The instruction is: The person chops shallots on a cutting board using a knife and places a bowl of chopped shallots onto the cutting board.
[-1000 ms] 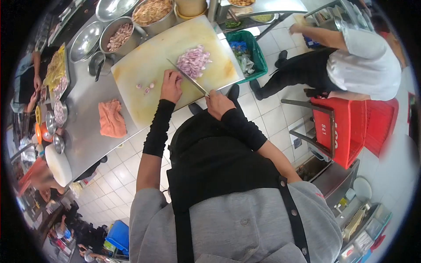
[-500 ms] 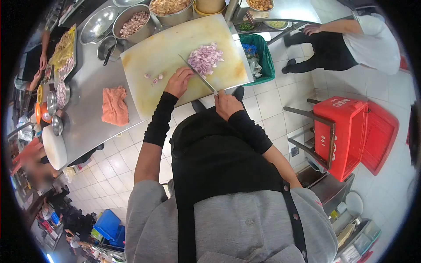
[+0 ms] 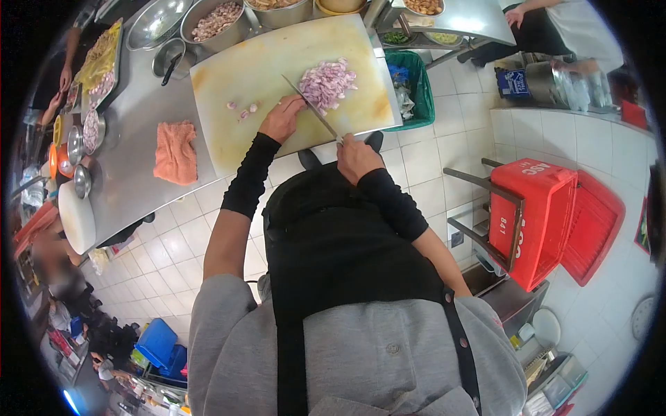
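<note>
The right hand (image 3: 357,163) is closed around the handle of a kitchen knife (image 3: 318,116), near the front edge of the cutting board (image 3: 263,62). The left hand (image 3: 280,119) has its fingers bent and drawn together beside the blade; whether a piece is pinched under them cannot be told. The likeliest harm is a cut: if the left fingertips creep past the knuckles, or a small slippery piece rolls under them, the edge could catch skin.

The pile of chopped shallots (image 3: 327,84) lies on the board, on the far side of the blade from the left hand. A wide sweep of the knife could scatter its outer bits, and any pushed over the board's right edge could drop towards the green-lined bin (image 3: 420,90) below. A few small shallot pieces (image 3: 243,113) sit apart, left of the left hand, and could be overlooked or knocked by the wrist.

The board rests at the edge of the steel table (image 3: 132,159); should it lack grip underneath, hard strokes could shift it. Farther left lies an orange cloth (image 3: 175,154), bunched near the table edge, where a passing sleeve could drag it off. A co-worker (image 3: 586,31) stands well apart, so a bump seems unlikely.
</note>
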The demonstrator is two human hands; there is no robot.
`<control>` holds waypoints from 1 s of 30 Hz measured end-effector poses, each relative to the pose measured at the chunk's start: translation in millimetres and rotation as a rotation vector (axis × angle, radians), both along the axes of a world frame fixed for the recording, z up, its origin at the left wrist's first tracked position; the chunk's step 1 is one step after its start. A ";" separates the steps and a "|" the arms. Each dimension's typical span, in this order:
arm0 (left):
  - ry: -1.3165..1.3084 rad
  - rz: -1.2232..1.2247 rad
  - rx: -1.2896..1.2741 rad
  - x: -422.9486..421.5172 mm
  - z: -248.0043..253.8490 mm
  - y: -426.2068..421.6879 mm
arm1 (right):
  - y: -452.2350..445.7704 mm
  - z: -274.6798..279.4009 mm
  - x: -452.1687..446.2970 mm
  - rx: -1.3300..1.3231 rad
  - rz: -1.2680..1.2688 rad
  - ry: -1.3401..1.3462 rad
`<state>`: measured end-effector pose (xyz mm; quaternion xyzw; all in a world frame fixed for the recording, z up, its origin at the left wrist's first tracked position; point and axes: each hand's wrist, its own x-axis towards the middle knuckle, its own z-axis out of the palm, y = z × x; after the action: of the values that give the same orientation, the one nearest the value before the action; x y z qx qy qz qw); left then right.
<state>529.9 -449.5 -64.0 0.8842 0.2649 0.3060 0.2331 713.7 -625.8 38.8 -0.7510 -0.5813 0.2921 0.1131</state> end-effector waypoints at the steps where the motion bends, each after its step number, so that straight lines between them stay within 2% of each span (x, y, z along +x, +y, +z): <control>1: 0.003 -0.002 -0.006 0.3 1.8 -1.1 | -2.1 7.2 1.3 -0.001 -0.005 0.006; 7: -0.008 -0.024 -0.002 0.7 5.6 -0.7 | 0.5 -14.0 -2.5 0.019 -0.023 0.011; 11: 0.049 -0.011 -0.042 -1.2 1.2 0.0 | 5.2 12.4 -3.3 0.005 -0.032 0.056; 14: 0.011 -0.032 -0.020 -2.0 -2.2 1.6 | 1.6 -1.9 -7.7 0.005 -0.067 0.037; 17: 0.041 -0.021 -0.032 -2.8 -1.7 0.4 | 11.2 -20.0 -9.9 0.050 0.005 0.045; 20: 0.062 0.018 -0.024 1.0 -0.7 -3.3 | 20.2 -31.1 -1.0 -0.021 -0.059 0.111; 22: 0.107 0.062 -0.104 3.0 7.3 -12.3 | 16.9 -38.1 12.6 0.126 -0.026 0.177; 23: 0.084 0.061 -0.067 7.5 14.3 -14.3 | 13.1 -55.5 17.7 0.310 -0.024 0.168; 24: 0.025 0.005 -0.011 13.4 33.0 -16.0 | 25.0 12.0 13.0 -0.187 -0.309 0.589; 25: 0.042 -0.053 0.029 15.3 47.9 -23.3 | 22.5 7.5 18.0 -0.195 -0.336 0.722; 26: 0.272 -0.077 0.120 15.8 65.5 -33.1 | 24.8 12.1 19.4 -0.322 -0.462 0.916; 28: 0.367 -0.036 0.136 13.9 71.4 -36.3 | 24.4 18.5 23.5 -0.305 -0.520 1.057; 30: 0.437 0.125 0.102 3.8 51.7 -35.2 | 21.6 20.9 28.0 -0.212 -0.559 1.029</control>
<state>533.7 -484.8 -12.3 0.9219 0.3478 0.1342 0.1059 741.7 -604.2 59.7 -0.6448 -0.1995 0.6340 0.3775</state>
